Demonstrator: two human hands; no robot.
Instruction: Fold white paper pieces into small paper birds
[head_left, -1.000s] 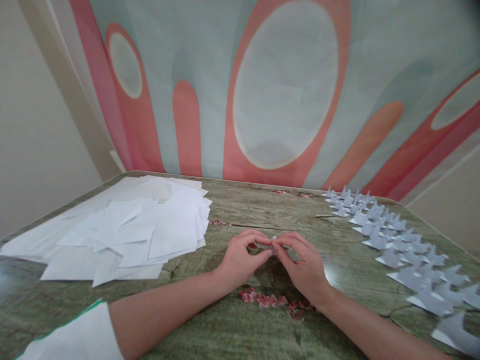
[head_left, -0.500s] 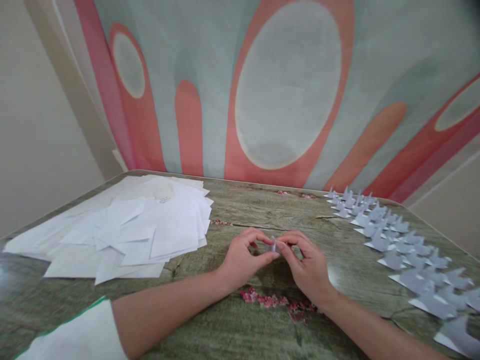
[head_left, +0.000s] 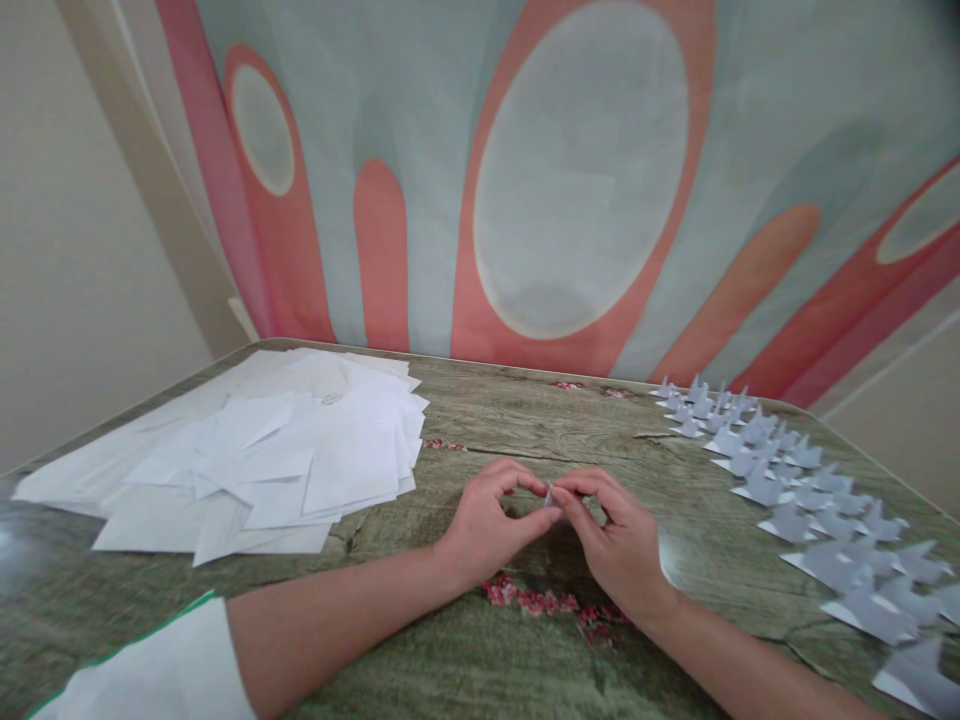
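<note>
- Left hand (head_left: 484, 530) has changed slightly since one second ago: its thumb reaches farther right, its tip now just below the right fingertips; the whole view has also drifted a little rightward.
- Small folded paper piece (head_left: 549, 495): right of centre in the lower half of the frame, between the two sets of fingertips. Its visible sliver stands roughly upright, narrow end toward the top of the frame; fingers cover the rest, so the full long axis cannot be told.
- Left grip: index finger and thumb curve into a nearly closed ring, their tips at the paper's left side and lower end.
- Right hand (head_left: 626, 545): thumb and index finger are pressed together at the tips, pinching the paper's right side. The paper lies at the very ends of the fingers, outside both palms.
- Beneath: a wood-grain tabletop (head_left: 420, 640), with a pink blossom print (head_left: 532, 600) just below the hands.
- Lower right: rows of white origami birds (head_left: 829, 565), running to the table's far edge.
- Left: an overlapping heap of white paper sheets (head_left: 262, 465).
- Lower left corner: a white sleeve (head_left: 157, 665) with green edging.
- Upper frame: a coral and grey-green patterned backdrop (head_left: 427, 200).
</note>
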